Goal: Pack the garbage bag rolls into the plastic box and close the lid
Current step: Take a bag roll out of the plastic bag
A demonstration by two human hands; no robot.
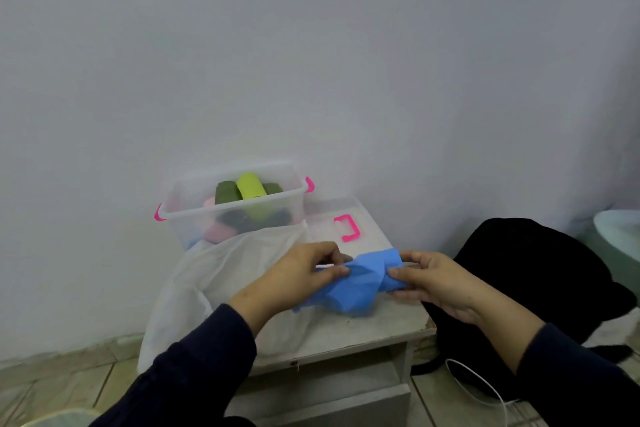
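Both hands are working a blue garbage bag roll (pixel 360 282) just above the pale surface (pixel 388 326), in front of and to the right of the clear plastic box (pixel 235 215). The left hand (pixel 298 274) is pinching the loose, crumpled tail of film between thumb and fingers; the right hand (pixel 436 281) is curling its fingers and thumb around the tighter, rolled end. The film is creasing freely, so the roll is judged light, soft and somewhat slippery, liable to unwind if held by the tail alone; the firmer rolled core under the right hand is the better purchase, with the tail tucked in first. The box is standing open against the wall, already holding a lime-green roll (pixel 250 186), dark green rolls (pixel 227 193) and pink rolls (pixel 218 230). Its lid (pixel 341 215), with a pink handle (pixel 347 227), is lying flat just right of the box. A white plastic bag (pixel 221 288) is draping down in front of the box, over the surface edge.
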